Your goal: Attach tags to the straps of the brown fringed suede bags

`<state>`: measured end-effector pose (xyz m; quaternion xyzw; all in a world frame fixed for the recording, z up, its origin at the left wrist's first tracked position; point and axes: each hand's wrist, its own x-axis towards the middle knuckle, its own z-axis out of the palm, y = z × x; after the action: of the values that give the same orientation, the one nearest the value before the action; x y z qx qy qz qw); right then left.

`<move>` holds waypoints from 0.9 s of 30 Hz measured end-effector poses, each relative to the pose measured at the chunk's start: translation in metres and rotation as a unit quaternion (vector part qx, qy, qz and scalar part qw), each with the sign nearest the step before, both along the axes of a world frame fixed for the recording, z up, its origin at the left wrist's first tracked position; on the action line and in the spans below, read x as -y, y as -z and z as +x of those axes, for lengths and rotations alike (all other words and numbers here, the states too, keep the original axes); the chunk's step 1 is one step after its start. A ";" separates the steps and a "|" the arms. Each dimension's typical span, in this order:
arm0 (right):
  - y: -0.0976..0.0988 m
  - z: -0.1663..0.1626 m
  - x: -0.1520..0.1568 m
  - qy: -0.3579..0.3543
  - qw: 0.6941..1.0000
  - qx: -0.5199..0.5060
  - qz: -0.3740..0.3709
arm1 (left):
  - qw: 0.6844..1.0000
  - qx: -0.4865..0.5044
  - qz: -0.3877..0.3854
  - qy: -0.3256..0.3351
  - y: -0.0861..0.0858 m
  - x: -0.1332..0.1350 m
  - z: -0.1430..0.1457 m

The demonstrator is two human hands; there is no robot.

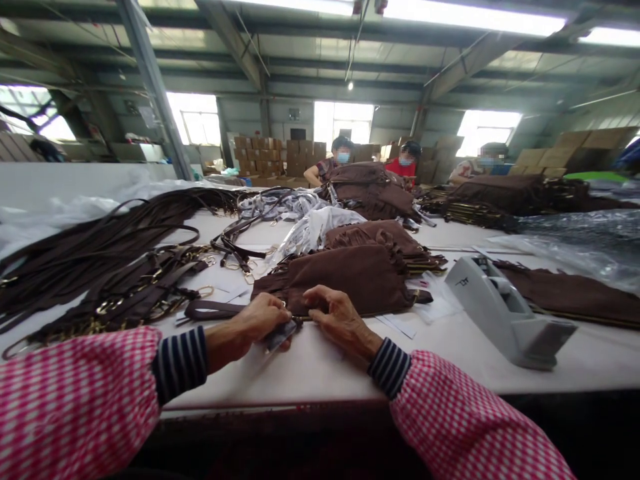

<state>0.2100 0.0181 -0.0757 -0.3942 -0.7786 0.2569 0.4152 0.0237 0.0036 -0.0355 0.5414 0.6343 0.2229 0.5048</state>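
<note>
My left hand (pixel 260 321) is closed around a small flat clear packet (pixel 281 335) at the near edge of a brown suede fringed bag (pixel 350 280) lying on the white table (pixel 450 347). My right hand (pixel 336 319) pinches the bag's lower edge just beside it, fingers curled. A brown strap (pixel 210 309) lies to the left of my left hand. Both arms wear pink checked sleeves with striped cuffs.
A grey tape dispenser (pixel 505 313) stands to the right. Piles of brown straps with gold rings (pixel 115 267) fill the left. More brown bags (pixel 380 237) and plastic wrap (pixel 315 227) lie behind. Three people sit at the far end, with cardboard boxes (pixel 260 153) beyond.
</note>
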 end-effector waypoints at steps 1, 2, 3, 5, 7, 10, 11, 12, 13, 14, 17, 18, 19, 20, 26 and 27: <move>0.000 0.000 0.003 -0.007 1.000 0.024 0.019 | 1.000 -0.004 0.007 -0.003 0.002 -0.001 0.000; 0.000 -0.001 0.006 -0.011 0.998 0.056 0.039 | 1.000 -0.009 0.016 -0.006 0.005 -0.002 0.000; 0.000 -0.002 0.009 -0.006 0.994 0.091 0.058 | 1.000 -0.013 0.024 -0.009 0.008 -0.002 0.000; 0.000 -0.005 0.014 0.017 0.983 0.161 0.090 | 0.999 -0.019 0.039 -0.012 0.012 -0.003 -0.001; -0.001 -0.008 0.017 0.033 0.969 0.215 0.115 | 0.999 -0.020 0.044 -0.012 0.014 -0.002 -0.001; 0.000 -0.012 0.016 0.015 0.958 0.249 0.140 | 0.999 -0.017 0.033 -0.013 0.011 0.002 -0.002; 0.000 -0.013 0.015 0.007 0.959 0.245 0.143 | 0.999 -0.017 0.027 -0.012 0.009 0.003 -0.002; 0.001 -0.013 0.014 0.000 0.961 0.237 0.142 | 1.000 -0.018 0.024 -0.009 0.008 0.004 -0.003; 0.001 -0.014 0.012 -0.003 0.964 0.228 0.139 | 1.000 -0.018 0.024 -0.004 0.006 0.004 -0.004; 0.001 -0.014 0.012 -0.004 0.966 0.220 0.135 | 0.999 -0.020 0.028 0.003 0.005 0.004 -0.006; -0.001 -0.015 0.011 0.000 0.971 0.212 0.115 | 0.998 -0.034 0.051 0.030 0.004 0.001 -0.010; -0.002 -0.015 0.011 -0.001 0.973 0.206 0.106 | 0.997 -0.039 0.061 0.035 0.004 0.000 -0.011; -0.003 -0.015 0.011 -0.003 0.976 0.196 0.096 | 0.996 -0.043 0.070 0.038 0.003 -0.001 -0.012; -0.004 -0.016 0.011 -0.007 0.979 0.183 0.085 | 0.995 -0.046 0.077 0.039 0.003 -0.001 -0.012; -0.005 -0.016 0.011 -0.009 0.990 0.127 0.053 | 0.996 -0.038 0.042 0.073 -0.014 0.010 -0.014; -0.004 -0.016 0.011 -0.006 0.991 0.123 0.053 | 0.995 -0.035 0.020 0.086 -0.018 0.013 -0.016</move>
<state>0.1938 0.0073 -0.0715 -0.3953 -0.8387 0.1674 0.3352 0.0079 -0.0095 -0.0179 0.6117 0.5976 0.1724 0.4889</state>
